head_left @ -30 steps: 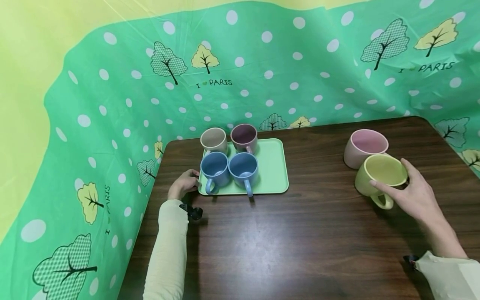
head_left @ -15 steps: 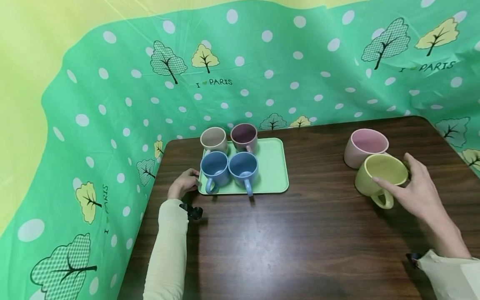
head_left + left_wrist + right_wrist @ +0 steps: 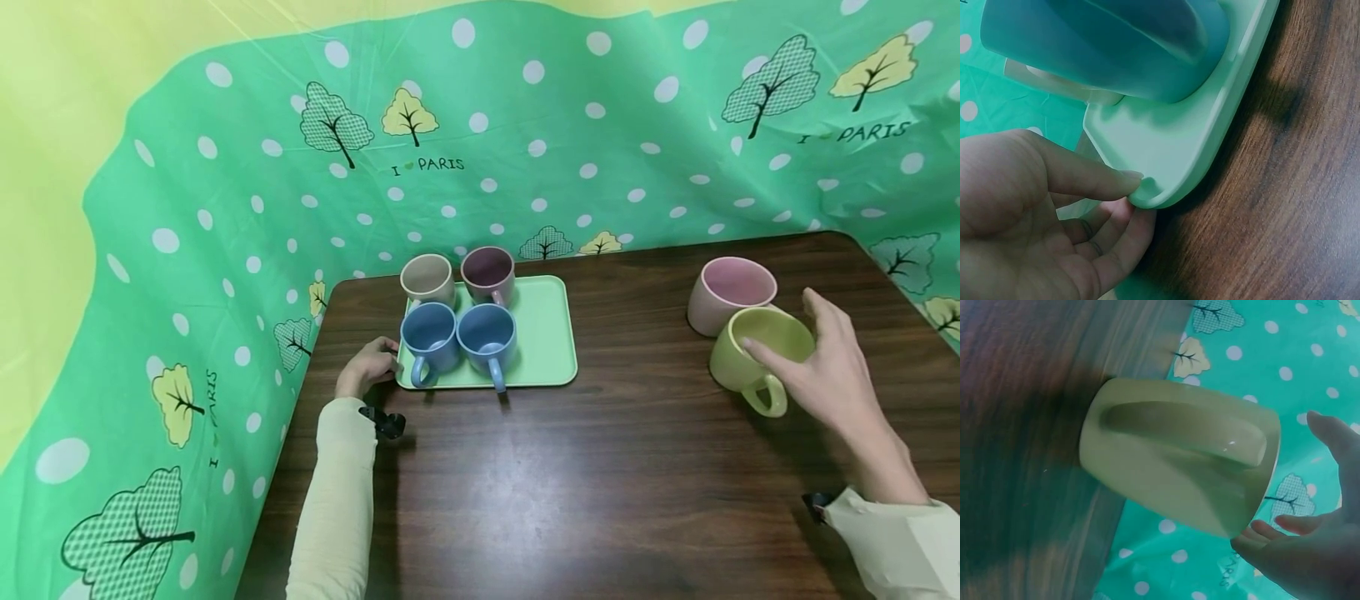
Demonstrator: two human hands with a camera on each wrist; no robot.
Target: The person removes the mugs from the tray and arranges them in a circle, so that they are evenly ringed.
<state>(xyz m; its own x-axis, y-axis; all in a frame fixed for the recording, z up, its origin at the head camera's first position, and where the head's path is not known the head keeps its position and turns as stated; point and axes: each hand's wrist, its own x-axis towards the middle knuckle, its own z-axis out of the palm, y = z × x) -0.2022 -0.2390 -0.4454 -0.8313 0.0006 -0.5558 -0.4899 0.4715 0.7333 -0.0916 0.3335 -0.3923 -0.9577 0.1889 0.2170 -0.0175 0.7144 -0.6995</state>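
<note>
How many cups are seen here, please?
6. On the green tray: a beige cup and a purple cup behind, the left blue cup and right blue cup in front. On the table, at right: a pink cup, with a yellow cup in front. None seems hidden.

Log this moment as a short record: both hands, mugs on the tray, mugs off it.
left hand: pinches green tray near its corner
right hand: open at yellow mug; contact unclear
on tray, front: blue mug, second blue mug
on tray, back: beige mug, purple mug
off tray: yellow mug, pink mug behind it
surface: dark wooden table
</note>
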